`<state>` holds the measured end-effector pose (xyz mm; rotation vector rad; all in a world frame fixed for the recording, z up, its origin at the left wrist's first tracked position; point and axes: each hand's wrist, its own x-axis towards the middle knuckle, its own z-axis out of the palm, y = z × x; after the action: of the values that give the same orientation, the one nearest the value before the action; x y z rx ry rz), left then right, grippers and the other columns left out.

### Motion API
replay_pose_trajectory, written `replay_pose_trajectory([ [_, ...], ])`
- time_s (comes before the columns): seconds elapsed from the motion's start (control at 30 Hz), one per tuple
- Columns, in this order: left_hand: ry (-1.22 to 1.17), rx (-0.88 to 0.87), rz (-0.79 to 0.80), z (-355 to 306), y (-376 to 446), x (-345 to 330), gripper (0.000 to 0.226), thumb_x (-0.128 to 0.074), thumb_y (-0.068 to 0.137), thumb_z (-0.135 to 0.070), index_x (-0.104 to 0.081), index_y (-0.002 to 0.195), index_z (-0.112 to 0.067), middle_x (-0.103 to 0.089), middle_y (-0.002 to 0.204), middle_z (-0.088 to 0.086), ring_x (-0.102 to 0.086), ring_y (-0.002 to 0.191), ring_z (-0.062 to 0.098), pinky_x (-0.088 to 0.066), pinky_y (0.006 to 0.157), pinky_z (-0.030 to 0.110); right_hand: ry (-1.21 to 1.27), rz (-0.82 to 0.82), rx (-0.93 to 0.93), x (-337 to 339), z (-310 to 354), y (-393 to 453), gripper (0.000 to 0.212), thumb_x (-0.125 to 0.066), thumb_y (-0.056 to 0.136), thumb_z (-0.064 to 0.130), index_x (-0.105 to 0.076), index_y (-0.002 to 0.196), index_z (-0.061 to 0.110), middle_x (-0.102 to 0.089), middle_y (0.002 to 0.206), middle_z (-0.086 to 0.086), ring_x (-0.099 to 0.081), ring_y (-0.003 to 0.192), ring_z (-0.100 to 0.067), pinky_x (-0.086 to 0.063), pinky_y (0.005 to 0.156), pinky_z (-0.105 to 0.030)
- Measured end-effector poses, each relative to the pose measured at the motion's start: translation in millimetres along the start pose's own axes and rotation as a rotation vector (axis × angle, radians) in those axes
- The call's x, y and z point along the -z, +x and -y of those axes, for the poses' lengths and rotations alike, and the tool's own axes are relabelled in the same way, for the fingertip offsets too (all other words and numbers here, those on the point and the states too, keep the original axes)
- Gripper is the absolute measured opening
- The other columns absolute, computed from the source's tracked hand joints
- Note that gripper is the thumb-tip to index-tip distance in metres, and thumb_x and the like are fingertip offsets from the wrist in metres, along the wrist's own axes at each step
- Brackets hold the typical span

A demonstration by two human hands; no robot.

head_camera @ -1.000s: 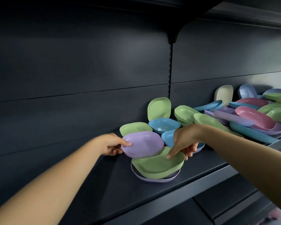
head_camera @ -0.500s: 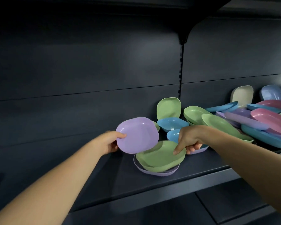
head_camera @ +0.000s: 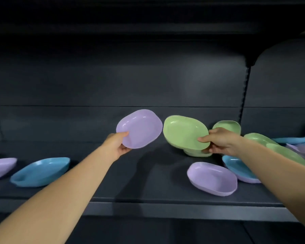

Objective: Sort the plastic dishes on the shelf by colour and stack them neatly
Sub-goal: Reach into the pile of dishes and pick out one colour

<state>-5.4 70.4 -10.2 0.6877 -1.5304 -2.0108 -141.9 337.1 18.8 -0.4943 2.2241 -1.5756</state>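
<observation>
Nearest the shelf lip (head_camera: 165, 211) lies a purple dish (head_camera: 212, 178), with bare room to its left. We are mid-sort: our left hand (head_camera: 117, 147) pinches a lifted purple dish (head_camera: 140, 128), our right hand (head_camera: 222, 141) pinches a green dish (head_camera: 185, 132) above another green one. Next, each needs its colour's pile; a blue dish (head_camera: 40, 171) and a purple one wait far left.
</observation>
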Motion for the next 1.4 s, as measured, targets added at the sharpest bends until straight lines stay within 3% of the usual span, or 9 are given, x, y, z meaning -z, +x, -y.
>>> replay_pose_trajectory([
  [0.3, 0.016, -0.051, -0.096, -38, -11, 150, 0.035, -0.068, 0.081, 0.001, -0.055, 0.114, -0.003, -0.064, 0.102, 0.01, -0.064, 0.082, 0.021, -0.052, 0.063, 0.031, 0.213, 0.157, 0.032, -150, 51, 7, 0.012, -0.061, 0.087, -0.001, -0.058, 0.093, 0.009, -0.064, 0.082, -0.006, -0.056, 0.07, -0.017, -0.037, 0.06, -0.026],
  [0.4, 0.054, -0.085, -0.144, -54, -13, 216, 0.027, -0.07, 0.08, 0.001, -0.059, 0.105, -0.002, -0.065, 0.102, 0.012, -0.064, 0.082, 0.024, -0.056, 0.056, 0.029, 0.273, 0.15, 0.003, -218, 67, 2, 0.009, -0.059, 0.09, 0.002, -0.057, 0.089, 0.01, -0.062, 0.079, -0.005, -0.052, 0.065, -0.015, -0.037, 0.052, -0.023],
  [0.53, 0.163, -0.14, -0.238, -77, -9, 313, 0.031, -0.073, 0.078, -0.002, -0.062, 0.107, -0.001, -0.066, 0.102, 0.014, -0.063, 0.094, 0.03, -0.053, 0.069, 0.032, 0.379, 0.211, -0.001, -317, 88, -13, 0.009, -0.067, 0.086, 0.009, -0.059, 0.09, 0.009, -0.057, 0.068, -0.002, -0.043, 0.055, -0.011, -0.033, 0.038, -0.016],
  [0.63, 0.224, -0.135, -0.29, -92, 0, 380, 0.02, -0.076, 0.075, -0.003, -0.062, 0.09, -0.005, -0.066, 0.093, 0.011, -0.064, 0.082, 0.026, -0.052, 0.064, 0.03, 0.416, 0.219, 0.008, -386, 99, -23, 0.014, -0.067, 0.085, 0.006, -0.058, 0.096, 0.008, -0.059, 0.072, -0.003, -0.045, 0.056, -0.011, -0.033, 0.036, -0.015],
  [0.77, 0.294, -0.044, -0.271, -100, 22, 449, 0.034, -0.082, 0.066, -0.003, -0.063, 0.094, -0.002, -0.068, 0.103, 0.017, -0.066, 0.092, 0.035, -0.055, 0.086, 0.046, 0.434, 0.151, 0.009, -454, 109, -29, 0.018, -0.068, 0.085, 0.005, -0.059, 0.101, 0.006, -0.061, 0.075, -0.005, -0.045, 0.055, -0.012, -0.033, 0.034, -0.018],
  [0.93, 0.544, -0.019, -0.24, -87, 45, 486, 0.032, -0.076, 0.075, -0.006, -0.061, 0.104, -0.004, -0.064, 0.103, 0.01, -0.061, 0.096, 0.028, -0.051, 0.078, 0.033, 0.399, 0.084, -0.027, -497, 115, -25, 0.016, -0.068, 0.085, 0.005, -0.059, 0.097, 0.003, -0.057, 0.072, -0.006, -0.035, 0.049, -0.011, -0.029, 0.032, -0.016],
  [1.1, 0.829, -0.019, -0.21, -74, 71, 504, 0.039, -0.078, 0.074, -0.018, -0.062, 0.104, -0.001, -0.066, 0.101, 0.011, -0.063, 0.09, 0.026, -0.052, 0.072, 0.032, 0.36, 0.04, -0.038, -516, 118, -15, 0.01, -0.067, 0.085, 0.004, -0.058, 0.09, 0.004, -0.055, 0.072, -0.006, -0.034, 0.051, -0.012, -0.027, 0.033, -0.016],
  [1.23, 0.965, -0.01, -0.159, -70, 83, 503, 0.035, -0.075, 0.074, -0.024, -0.063, 0.1, -0.003, -0.067, 0.095, 0.011, -0.064, 0.085, 0.025, -0.056, 0.078, 0.036, 0.306, 0.037, -0.053, -518, 116, -6, 0.01, -0.067, 0.085, 0.005, -0.059, 0.091, 0.004, -0.055, 0.073, -0.006, -0.034, 0.052, -0.012, -0.027, 0.034, -0.017],
  [1.4, 1.085, 0.023, -0.067, -64, 92, 482, 0.034, -0.077, 0.072, -0.03, -0.059, 0.088, -0.006, -0.059, 0.078, 0.006, -0.058, 0.068, 0.021, -0.052, 0.058, 0.028, 0.31, 0.018, -0.056, -510, 116, 11, 0.01, -0.066, 0.085, 0.004, -0.058, 0.091, 0.005, -0.054, 0.073, -0.007, -0.033, 0.052, -0.012, -0.025, 0.031, -0.016],
])
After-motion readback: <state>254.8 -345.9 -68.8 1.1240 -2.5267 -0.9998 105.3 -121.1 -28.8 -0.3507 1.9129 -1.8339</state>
